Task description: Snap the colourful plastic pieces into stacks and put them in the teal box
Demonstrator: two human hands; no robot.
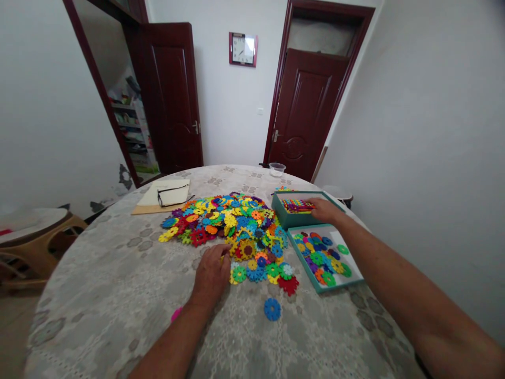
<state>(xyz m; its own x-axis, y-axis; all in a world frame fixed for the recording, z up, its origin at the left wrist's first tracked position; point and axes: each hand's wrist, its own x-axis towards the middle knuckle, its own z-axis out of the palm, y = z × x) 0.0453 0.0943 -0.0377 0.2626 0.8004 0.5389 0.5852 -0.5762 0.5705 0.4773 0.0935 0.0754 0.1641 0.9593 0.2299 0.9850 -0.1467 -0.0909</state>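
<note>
A big heap of colourful plastic gear-shaped discs (232,223) covers the middle of the round table (118,279). My left hand (212,273) rests knuckles-up at the heap's near edge, fingers curled around a yellow disc (223,256). My right hand (324,209) reaches into the far teal box (281,210), fingers lying on a row of stacked discs (296,205). A nearer teal box lid (321,287) holds several loose discs. A single blue disc (272,309) lies alone near me.
A notebook with black glasses (170,193) lies at the far left of the table. A clear plastic cup (276,169) stands at the far edge. A pink piece (175,314) lies by my left wrist. Wooden furniture (35,247) stands to the left.
</note>
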